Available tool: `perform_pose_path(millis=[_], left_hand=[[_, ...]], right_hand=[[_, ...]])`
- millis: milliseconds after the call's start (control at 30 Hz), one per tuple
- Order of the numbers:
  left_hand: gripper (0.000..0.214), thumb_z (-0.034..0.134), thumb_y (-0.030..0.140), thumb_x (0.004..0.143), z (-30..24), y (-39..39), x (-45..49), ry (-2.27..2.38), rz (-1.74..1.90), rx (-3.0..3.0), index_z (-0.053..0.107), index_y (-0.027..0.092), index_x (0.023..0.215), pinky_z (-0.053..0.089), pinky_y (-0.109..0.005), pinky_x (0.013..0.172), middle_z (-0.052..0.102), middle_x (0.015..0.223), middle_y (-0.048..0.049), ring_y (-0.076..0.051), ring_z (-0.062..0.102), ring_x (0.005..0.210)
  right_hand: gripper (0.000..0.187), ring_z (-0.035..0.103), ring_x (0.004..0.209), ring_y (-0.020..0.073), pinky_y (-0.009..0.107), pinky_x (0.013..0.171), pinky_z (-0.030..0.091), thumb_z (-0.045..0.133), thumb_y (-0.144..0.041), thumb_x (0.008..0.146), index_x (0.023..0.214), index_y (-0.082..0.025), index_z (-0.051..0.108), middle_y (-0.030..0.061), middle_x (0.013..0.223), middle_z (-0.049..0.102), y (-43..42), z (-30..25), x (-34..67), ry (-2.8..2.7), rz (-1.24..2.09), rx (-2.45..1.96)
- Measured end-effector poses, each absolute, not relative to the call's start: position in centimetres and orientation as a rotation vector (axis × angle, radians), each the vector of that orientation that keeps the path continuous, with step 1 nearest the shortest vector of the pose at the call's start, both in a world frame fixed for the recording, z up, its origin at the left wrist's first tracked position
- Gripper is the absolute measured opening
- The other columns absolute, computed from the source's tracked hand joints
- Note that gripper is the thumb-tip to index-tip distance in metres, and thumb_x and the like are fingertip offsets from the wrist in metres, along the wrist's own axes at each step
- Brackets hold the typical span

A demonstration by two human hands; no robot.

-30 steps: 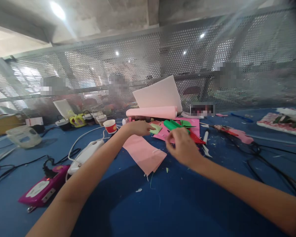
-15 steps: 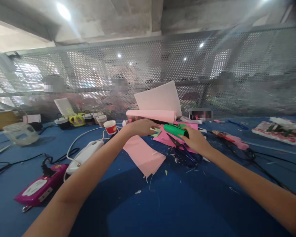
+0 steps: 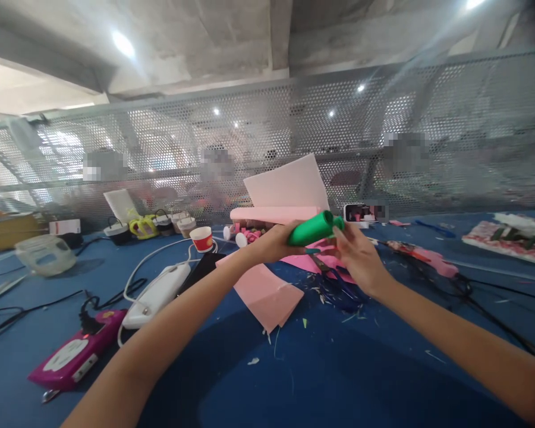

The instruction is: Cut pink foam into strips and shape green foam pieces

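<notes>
Both hands hold a green roll of sheet material [image 3: 312, 228] lifted above the blue table [image 3: 294, 380]. My left hand [image 3: 271, 242] grips its lower left end. My right hand [image 3: 359, 255] closes on its right end. Under the hands lie a pink sheet [image 3: 267, 291], a brighter pink sheet [image 3: 307, 260] and blue-handled scissors [image 3: 339, 288]. Behind them a pale pink roll [image 3: 274, 214] rests with a white sheet [image 3: 289, 184] leaning over it.
On the left are a white device with a cord [image 3: 156, 291], a magenta power strip [image 3: 75, 355], a red paper cup [image 3: 202, 238] and small containers [image 3: 145, 226]. Black cables [image 3: 472, 285] run on the right. A perforated metal screen [image 3: 428, 137] closes the far side. Paper scraps litter the table.
My right hand reached the green roll on the table, then both hands raised it off the pink sheet. The left hand let go of the pale green scrap.
</notes>
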State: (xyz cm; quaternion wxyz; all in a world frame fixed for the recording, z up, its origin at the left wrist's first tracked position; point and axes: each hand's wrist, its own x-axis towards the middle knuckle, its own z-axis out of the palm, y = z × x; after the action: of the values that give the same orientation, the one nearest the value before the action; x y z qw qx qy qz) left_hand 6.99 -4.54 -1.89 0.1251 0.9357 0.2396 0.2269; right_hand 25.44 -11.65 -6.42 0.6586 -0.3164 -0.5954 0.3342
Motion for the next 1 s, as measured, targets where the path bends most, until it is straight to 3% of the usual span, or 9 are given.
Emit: perform_pose_path(millis=[100,200,333,567,767,900,1000], left_hand=[[0.057,0.065,0.038,0.073,-1.8,-4.3,6.9,0.576,0.449,2.49,0.051,0.014,0.123,0.049,-0.035,0.075,0.064,0.107,-0.0114,-0.024,0.061,0.092],[0.063,0.07,0.035,0.068,-2.1,-4.5,7.3,0.571,0.47,2.452,0.05,0.016,0.125,0.049,-0.036,0.079,0.063,0.109,-0.0096,-0.024,0.06,0.096],[0.079,0.072,0.038,0.066,-2.0,-6.0,8.2,0.666,0.685,2.38,0.038,0.019,0.135,0.046,-0.041,0.087,0.059,0.119,-0.0113,-0.028,0.055,0.108],[0.058,0.069,0.031,0.069,0.1,-7.4,8.3,0.495,0.645,1.987,0.052,0.016,0.122,0.049,-0.041,0.085,0.063,0.114,-0.0131,-0.025,0.06,0.101],[0.054,0.077,0.031,0.056,-0.6,-5.1,7.4,0.91,0.705,2.204,0.06,0.012,0.103,0.052,-0.037,0.068,0.067,0.097,-0.0118,-0.025,0.063,0.085],[0.064,0.081,0.033,0.048,-0.6,-4.5,6.7,1.02,0.706,2.248,0.06,0.011,0.104,0.052,-0.039,0.069,0.066,0.1,-0.0137,-0.029,0.062,0.089],[0.063,0.072,0.048,0.062,0.0,-4.9,6.3,0.761,0.577,2.153,0.057,0.016,0.113,0.051,-0.04,0.078,0.065,0.107,-0.0131,-0.028,0.061,0.099]], right_hand=[[0.046,0.061,0.099,0.0242,0.043,0.087,0.052,0.075,-0.039,0.064,0.103,-0.025,0.055,0.0057,0.109,0.06,-11.4,-6.7,25.4,-1.37,0.729,-0.748],[0.045,0.063,0.096,0.0256,0.045,0.088,0.051,0.078,-0.036,0.06,0.095,-0.022,0.054,0.006,0.099,0.065,-11.5,-6.9,25.3,-1.296,0.641,-0.789],[0.041,0.066,0.087,0.0267,0.045,0.081,0.054,0.075,-0.039,0.064,0.095,-0.018,0.058,0.0086,0.093,0.069,-11.9,-6.4,25.6,-1.208,0.488,-0.889],[0.047,0.067,0.073,0.0253,0.038,0.058,0.057,0.068,-0.05,0.069,0.103,-0.017,0.063,0.0095,0.092,0.071,-11.2,-6.4,26.9,-1.208,0.534,-0.924],[0.043,0.064,0.056,0.0219,0.034,0.044,0.054,0.072,-0.05,0.064,0.091,-0.017,0.066,0.0063,0.076,0.071,-11.3,-7.2,26.0,-1.146,0.74,-0.998],[0.046,0.062,0.05,0.0183,0.032,0.042,0.053,0.076,-0.046,0.059,0.093,-0.018,0.064,0.0029,0.071,0.07,-11.5,-6.8,25.8,-1.114,0.914,-0.913],[0.046,0.063,0.053,0.0189,0.032,0.041,0.052,0.075,-0.046,0.06,0.097,-0.021,0.063,0.0028,0.076,0.071,-11.6,-6.4,25.9,-1.095,0.977,-0.868]])
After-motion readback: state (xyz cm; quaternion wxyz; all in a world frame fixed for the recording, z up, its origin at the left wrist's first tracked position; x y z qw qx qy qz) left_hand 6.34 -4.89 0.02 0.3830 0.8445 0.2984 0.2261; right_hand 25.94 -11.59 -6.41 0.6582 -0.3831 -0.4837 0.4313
